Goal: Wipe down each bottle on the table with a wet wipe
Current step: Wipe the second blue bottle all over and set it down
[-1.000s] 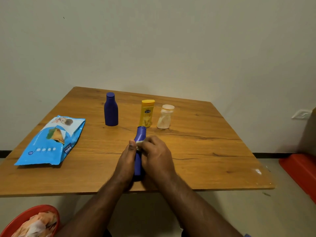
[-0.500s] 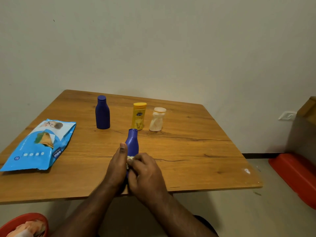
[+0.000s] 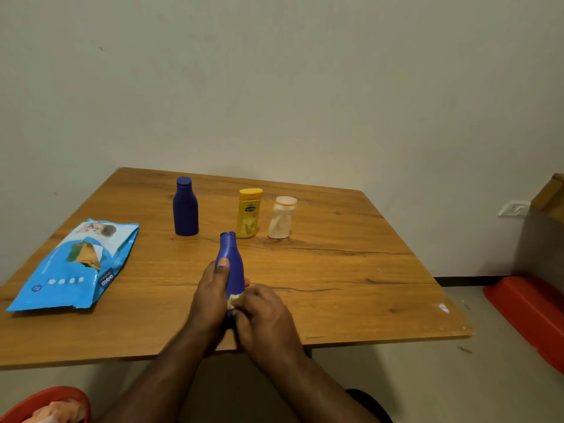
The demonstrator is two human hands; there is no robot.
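Note:
My left hand (image 3: pixel 210 296) grips a blue bottle (image 3: pixel 231 264) tilted away from me over the near part of the wooden table (image 3: pixel 351 276). My right hand (image 3: pixel 262 315) presses a crumpled wet wipe (image 3: pixel 234 300) against the bottle's lower body; most of the wipe is hidden under the fingers. Farther back stand a second blue bottle (image 3: pixel 185 207), a yellow bottle (image 3: pixel 250 212) and a dented whitish bottle (image 3: pixel 282 217), all upright in a row.
A blue wet-wipe pack (image 3: pixel 76 265) lies flat at the table's left. A red bin (image 3: pixel 45 406) with used wipes sits on the floor at bottom left. A red object (image 3: pixel 531 312) lies on the floor at right, beside a brown box (image 3: pixel 546 227).
My right hand with the wipe has slid down from the bottle's neck to its lower body. The camera view has shifted slightly.

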